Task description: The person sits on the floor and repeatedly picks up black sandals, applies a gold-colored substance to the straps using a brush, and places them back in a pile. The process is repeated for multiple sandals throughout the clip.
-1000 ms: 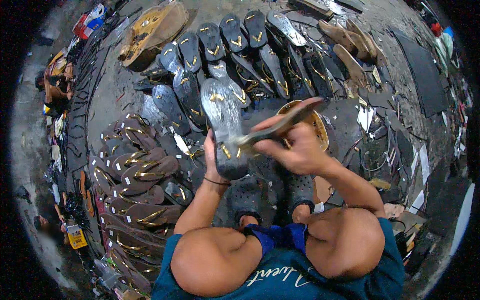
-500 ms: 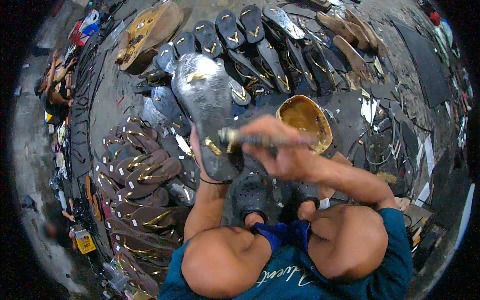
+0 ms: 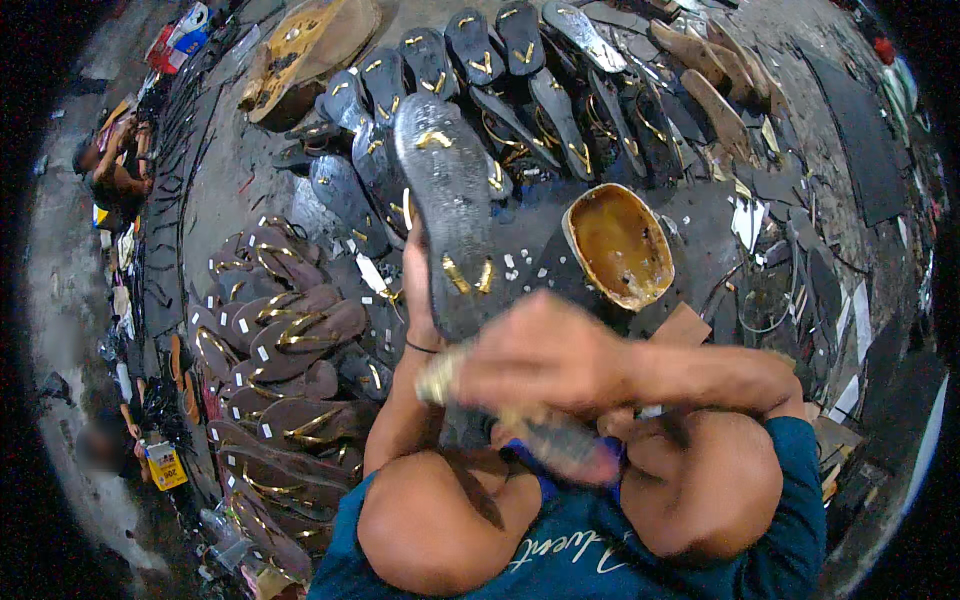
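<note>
My left hand (image 3: 416, 285) grips the edge of a dark sandal sole (image 3: 450, 185), held out in front of me with its wet, shiny underside up. Gold strap ends show on that underside near its far end and lower down. Closed around a brush (image 3: 436, 380), my right hand (image 3: 545, 355) is blurred by motion over the sole's near end, hiding part of it. The brush's bristles point left, and its worn handle (image 3: 570, 450) reaches toward my lap. To the right stands a bowl-like container (image 3: 632, 298) of amber, glue-like liquid with a crusted rim.
Several dark sandals (image 3: 425, 62) lie bottoms up beyond the sole. Brown gold-strapped sandals (image 3: 300, 325) are piled at left. Wooden foot forms (image 3: 715, 100) lie far right, near a dark sheet (image 3: 855, 130) and scraps (image 3: 745, 225). Another person (image 3: 122, 165) is at the left edge.
My right hand has swept left and toward me with the brush, from the lower middle of the sole to its near end. The sole appears slightly farther right.
</note>
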`<state>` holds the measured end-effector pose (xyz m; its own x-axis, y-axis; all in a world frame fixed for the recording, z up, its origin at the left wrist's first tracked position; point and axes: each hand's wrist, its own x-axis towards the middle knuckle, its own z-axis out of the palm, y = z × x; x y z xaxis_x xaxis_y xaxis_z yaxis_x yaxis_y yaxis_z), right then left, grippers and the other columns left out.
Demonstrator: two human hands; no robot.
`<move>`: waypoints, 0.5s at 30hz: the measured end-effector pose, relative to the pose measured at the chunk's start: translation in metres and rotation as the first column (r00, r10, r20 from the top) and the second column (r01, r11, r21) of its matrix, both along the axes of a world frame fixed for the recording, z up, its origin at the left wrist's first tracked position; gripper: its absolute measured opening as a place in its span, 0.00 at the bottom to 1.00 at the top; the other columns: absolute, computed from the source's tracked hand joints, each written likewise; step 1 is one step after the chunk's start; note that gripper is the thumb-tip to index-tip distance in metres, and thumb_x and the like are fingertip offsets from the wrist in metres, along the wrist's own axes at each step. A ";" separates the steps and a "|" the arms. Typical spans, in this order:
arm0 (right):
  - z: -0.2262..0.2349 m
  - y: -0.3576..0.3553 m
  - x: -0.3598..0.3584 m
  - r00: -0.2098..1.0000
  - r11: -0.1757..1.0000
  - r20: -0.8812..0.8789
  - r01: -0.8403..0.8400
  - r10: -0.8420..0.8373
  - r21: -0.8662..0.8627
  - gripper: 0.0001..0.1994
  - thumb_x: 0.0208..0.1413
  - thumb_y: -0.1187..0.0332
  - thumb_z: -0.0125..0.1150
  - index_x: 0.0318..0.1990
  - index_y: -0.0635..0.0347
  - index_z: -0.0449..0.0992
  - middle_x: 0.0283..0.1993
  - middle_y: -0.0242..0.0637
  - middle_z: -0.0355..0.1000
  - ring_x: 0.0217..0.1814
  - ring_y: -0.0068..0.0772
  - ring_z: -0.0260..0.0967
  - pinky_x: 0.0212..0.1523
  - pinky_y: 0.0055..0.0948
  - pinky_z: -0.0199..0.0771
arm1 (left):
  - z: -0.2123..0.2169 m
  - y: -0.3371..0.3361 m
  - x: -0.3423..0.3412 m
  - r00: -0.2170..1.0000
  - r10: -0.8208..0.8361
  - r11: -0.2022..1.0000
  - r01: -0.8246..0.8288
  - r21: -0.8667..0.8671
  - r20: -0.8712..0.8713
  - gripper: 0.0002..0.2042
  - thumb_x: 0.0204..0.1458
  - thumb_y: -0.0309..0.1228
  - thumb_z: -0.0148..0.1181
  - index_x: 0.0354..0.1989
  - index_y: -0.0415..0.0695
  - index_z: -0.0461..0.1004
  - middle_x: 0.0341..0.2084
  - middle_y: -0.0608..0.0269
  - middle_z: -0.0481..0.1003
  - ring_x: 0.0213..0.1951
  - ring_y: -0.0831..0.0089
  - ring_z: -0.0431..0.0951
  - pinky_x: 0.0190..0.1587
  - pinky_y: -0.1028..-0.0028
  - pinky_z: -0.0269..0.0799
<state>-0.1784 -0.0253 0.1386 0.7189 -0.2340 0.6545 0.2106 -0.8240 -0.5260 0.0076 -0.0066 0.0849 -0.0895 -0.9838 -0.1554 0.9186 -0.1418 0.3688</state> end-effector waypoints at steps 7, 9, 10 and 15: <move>-0.030 0.014 0.009 0.989 0.987 -0.110 -0.079 0.095 0.142 0.29 0.37 0.71 0.65 0.54 0.50 0.73 0.44 0.34 0.73 0.45 0.38 0.71 0.45 0.39 0.70 | -0.015 0.011 0.033 0.974 0.225 0.971 -0.225 0.077 0.010 0.22 0.61 0.44 0.41 0.50 0.38 0.71 0.44 0.51 0.76 0.43 0.59 0.79 0.50 0.61 0.74; -0.045 0.016 0.001 0.982 0.950 -0.181 0.007 0.052 0.311 0.21 0.43 0.72 0.66 0.50 0.52 0.76 0.43 0.36 0.75 0.45 0.38 0.72 0.47 0.36 0.70 | 0.004 -0.002 0.063 0.946 0.301 0.948 -0.311 0.068 0.122 0.21 0.61 0.42 0.42 0.50 0.38 0.71 0.42 0.53 0.77 0.43 0.61 0.79 0.49 0.61 0.75; -0.047 0.011 -0.006 0.977 0.914 -0.210 0.112 -0.030 0.389 0.19 0.45 0.72 0.66 0.48 0.53 0.77 0.43 0.37 0.75 0.45 0.38 0.73 0.48 0.35 0.70 | -0.002 -0.005 0.072 0.920 0.300 0.923 -0.346 0.166 0.251 0.19 0.60 0.40 0.43 0.50 0.38 0.70 0.43 0.54 0.77 0.44 0.62 0.78 0.50 0.62 0.74; -0.060 0.009 -0.037 0.870 0.707 -0.380 0.482 -0.314 0.518 0.10 0.50 0.72 0.65 0.41 0.58 0.79 0.40 0.40 0.77 0.44 0.40 0.74 0.49 0.35 0.69 | -0.074 -0.049 0.070 0.853 0.235 0.883 -0.388 0.265 0.467 0.16 0.61 0.27 0.47 0.58 0.43 0.66 0.49 0.62 0.74 0.50 0.69 0.74 0.55 0.66 0.69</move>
